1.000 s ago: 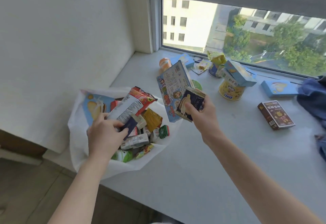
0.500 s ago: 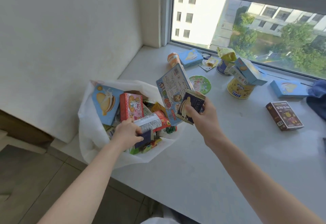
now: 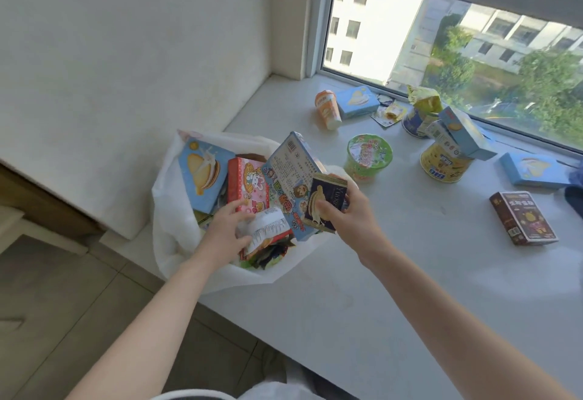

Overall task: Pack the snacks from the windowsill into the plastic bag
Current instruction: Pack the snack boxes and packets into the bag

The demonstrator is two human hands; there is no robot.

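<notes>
White plastic bag (image 3: pixel 172 235) sits open at the left end of the windowsill (image 3: pixel 378 289), crammed with snacks. A light blue biscuit box (image 3: pixel 203 175) stands against its far wall, a pink rabbit-print box (image 3: pixel 249 186) is beside it, and a jumble of red and green wrappers lies lower down. The left hand (image 3: pixel 225 232) is inside the bag, fingers stretched out and resting against a silver-white packet (image 3: pixel 268 229). Half a second ago that hand was curled round the packet, and a second ago it held it higher, above the bag's contents. The right hand (image 3: pixel 347 213) pinches two items together over the bag's near rim, as it did before: a tall blue cartoon box (image 3: pixel 290 179) and a dark navy packet (image 3: pixel 326 204) under the thumb. Still unpacked on the sill are:

- a green noodle cup (image 3: pixel 367 156)
- a yellow cup (image 3: pixel 444 163) with a blue carton (image 3: pixel 462 134) tilted on top
- an orange cup (image 3: pixel 328 109) lying on its side
- a pale blue box (image 3: pixel 356 101) just beside the orange cup
- another flat blue box (image 3: pixel 533 169) near the window
- a dark brown box (image 3: pixel 523 218) well apart to the right
</notes>
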